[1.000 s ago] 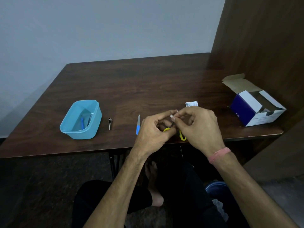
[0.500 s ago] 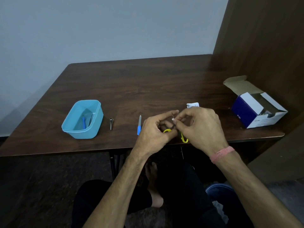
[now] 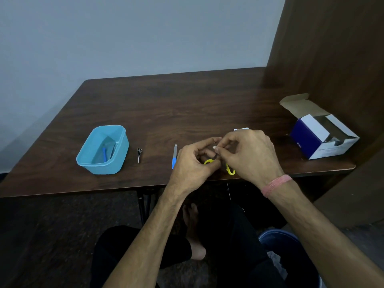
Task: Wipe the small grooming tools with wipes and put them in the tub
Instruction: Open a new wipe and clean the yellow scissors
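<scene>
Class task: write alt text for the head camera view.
Both hands, left hand and right hand, hold yellow-handled scissors over a dark table's near edge. Left of them lie a nail file, a clipper and a blue tub.

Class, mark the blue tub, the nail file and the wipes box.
blue tub [image 3: 121,151], head view, right wall.
nail file [image 3: 174,160], head view, blue handle.
wipes box [image 3: 302,138], head view, dark blue side.

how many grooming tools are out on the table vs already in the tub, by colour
Blue, in the tub: 1, blue-handled tool
Blue, on the table: 1, nail file
Silver, on the table: 1, nail clipper
Yellow, held in both hands: 1, scissors
Total: 4
</scene>
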